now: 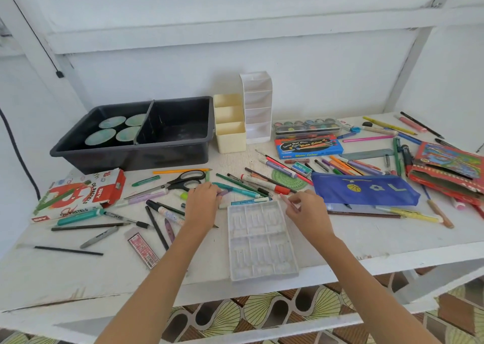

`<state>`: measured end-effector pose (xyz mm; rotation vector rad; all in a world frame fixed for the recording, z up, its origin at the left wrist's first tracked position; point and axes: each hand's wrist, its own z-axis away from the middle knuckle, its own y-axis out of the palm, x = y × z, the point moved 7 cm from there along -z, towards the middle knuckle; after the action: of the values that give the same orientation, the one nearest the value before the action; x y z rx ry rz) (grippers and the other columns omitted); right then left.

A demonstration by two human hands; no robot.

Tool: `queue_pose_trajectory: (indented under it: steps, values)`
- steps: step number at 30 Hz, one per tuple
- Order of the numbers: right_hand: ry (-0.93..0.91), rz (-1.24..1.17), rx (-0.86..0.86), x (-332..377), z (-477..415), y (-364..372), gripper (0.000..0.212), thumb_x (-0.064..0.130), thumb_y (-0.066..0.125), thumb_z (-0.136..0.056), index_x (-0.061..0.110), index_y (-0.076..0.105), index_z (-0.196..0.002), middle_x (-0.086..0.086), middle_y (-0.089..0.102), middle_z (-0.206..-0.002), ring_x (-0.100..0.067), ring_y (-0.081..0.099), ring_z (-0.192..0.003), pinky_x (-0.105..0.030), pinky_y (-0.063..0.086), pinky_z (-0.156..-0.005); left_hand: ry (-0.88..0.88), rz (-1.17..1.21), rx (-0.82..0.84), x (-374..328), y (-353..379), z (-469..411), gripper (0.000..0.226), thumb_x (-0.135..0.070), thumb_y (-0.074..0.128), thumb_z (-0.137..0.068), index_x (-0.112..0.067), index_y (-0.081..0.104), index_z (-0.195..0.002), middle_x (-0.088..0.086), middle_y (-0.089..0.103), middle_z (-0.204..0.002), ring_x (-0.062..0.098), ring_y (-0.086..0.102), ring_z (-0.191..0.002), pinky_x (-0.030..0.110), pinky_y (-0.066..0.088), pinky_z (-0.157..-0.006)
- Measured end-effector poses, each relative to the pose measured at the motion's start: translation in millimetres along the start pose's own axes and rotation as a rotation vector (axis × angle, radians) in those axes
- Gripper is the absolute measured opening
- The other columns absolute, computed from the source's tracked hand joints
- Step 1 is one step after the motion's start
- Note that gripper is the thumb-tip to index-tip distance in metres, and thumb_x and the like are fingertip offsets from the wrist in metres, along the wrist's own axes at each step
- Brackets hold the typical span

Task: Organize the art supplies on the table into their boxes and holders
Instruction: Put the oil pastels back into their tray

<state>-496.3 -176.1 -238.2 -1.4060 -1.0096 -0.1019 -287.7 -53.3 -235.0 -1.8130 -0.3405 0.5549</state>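
White table [366, 236], scattered colourful pens [237, 189], right hand [306, 207] pinching pink pencil [284, 197]

One black bin [157, 157], four round discs [100, 137] inside. Two stepped holders: cream holder [230, 134], white holder [258, 108]. One each: scissors [180, 182], blue pouch [364, 189], white tray [262, 241], oil pastels box [83, 194], watercolour box [309, 146], protractor [288, 180]. Loose pens, pencils: too many to count.

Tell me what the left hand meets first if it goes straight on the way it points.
Probably the short green stick just beyond the left hand's knuckles, beside the black-handled scissors; past it stands the cream plastic holder. One view, so depth is uncertain.
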Motion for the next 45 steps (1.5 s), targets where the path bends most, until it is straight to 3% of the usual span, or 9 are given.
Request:
queue_pose_trajectory:
  steps: [6,8,11,13,16,21,28,34,45]
  values:
    - [0.124,-0.378,-0.038,0,11,-16,0.025,0.011,0.069,-0.084,0.022,0.058,-0.103,-0.002,0.068,-0.073,-0.009,0.064,-0.06,-0.015,0.049,-0.059,-0.215,0.567,-0.205,-15,-25,20,0.013,-0.022,0.06,-0.091,-0.011,0.064,-0.096,-0.002,0.061,-0.086,0.005,0.054,-0.073,0.015,0.042,-0.062]
    - [0.166,-0.487,0.041,1,14,-14,0.032,0.007,0.068,-0.083,0.024,0.057,-0.107,-0.005,0.07,-0.074,-0.013,0.067,-0.064,-0.02,0.053,-0.063,-0.318,0.815,-0.154,-27,-18,28,0.015,-0.017,0.064,-0.088,-0.008,0.065,-0.1,0.0,0.065,-0.081,0.005,0.059,-0.069,0.011,0.047,-0.06]
    - [0.174,-0.582,0.103,2,18,-12,0.035,0.003,0.068,-0.082,0.021,0.061,-0.11,-0.008,0.07,-0.075,-0.017,0.068,-0.065,-0.025,0.057,-0.063,-0.41,1.093,-0.025,-49,-4,39,0.027,-0.012,0.065,-0.087,-0.013,0.058,-0.113,0.006,0.069,-0.082,0.013,0.067,-0.071,0.029,0.057,-0.073]
    - [0.146,-0.575,0.113,2,19,-10,0.035,0.004,0.07,-0.081,0.021,0.062,-0.11,-0.01,0.07,-0.076,-0.018,0.068,-0.064,-0.025,0.057,-0.061,-0.407,1.155,0.028,-63,3,44,0.034,-0.011,0.063,-0.088,-0.023,0.052,-0.118,0.007,0.068,-0.083,0.01,0.068,-0.067,0.028,0.058,-0.069]
    - [0.079,-0.497,0.089,4,19,-8,0.036,0.008,0.073,-0.08,0.023,0.063,-0.111,-0.008,0.069,-0.076,-0.017,0.068,-0.065,-0.029,0.059,-0.065,-0.397,1.138,0.084,-74,10,50,0.042,-0.01,0.061,-0.09,-0.025,0.049,-0.127,0.008,0.065,-0.09,0.011,0.067,-0.074,0.018,0.055,-0.062]
    - [-0.024,-0.39,0.104,15,21,-1,0.033,0.003,0.07,-0.081,0.016,0.059,-0.11,0.004,0.059,-0.064,0.005,0.056,-0.051,-0.006,0.043,-0.052,-0.373,1.135,0.104,-81,17,54,0.046,-0.006,0.062,-0.088,-0.022,0.049,-0.129,0.006,0.063,-0.086,0.013,0.067,-0.075,0.022,0.057,-0.063]
    - [-0.005,-0.309,0.087,4,19,13,0.028,0.007,0.073,-0.08,0.008,0.069,-0.108,-0.007,0.056,-0.091,-0.005,0.056,-0.059,-0.006,0.043,-0.055,-0.325,1.066,0.09,-83,18,55,0.041,-0.01,0.064,-0.087,-0.025,0.051,-0.124,0.004,0.066,-0.083,0.007,0.065,-0.072,0.008,0.049,-0.057]
    - [0.043,-0.395,0.055,-8,21,18,0.02,0.009,0.071,-0.082,0.015,0.073,-0.101,0.001,0.068,-0.083,-0.007,0.061,-0.07,-0.013,0.048,-0.066,-0.258,0.889,0.108,-92,20,48,0.045,-0.012,0.068,-0.085,-0.019,0.053,-0.127,0.004,0.06,-0.089,0.017,0.063,-0.078,0.029,0.056,-0.074]
    - [0.005,-0.476,0.109,-17,23,19,0.024,0.009,0.064,-0.088,0.019,0.07,-0.108,0.003,0.07,-0.092,-0.011,0.064,-0.084,-0.017,0.051,-0.076,-0.069,0.521,-0.016,-109,19,53,0.045,-0.032,0.062,-0.089,-0.027,0.052,-0.132,0.005,0.047,-0.114,0.018,0.044,-0.108,0.033,0.041,-0.092]
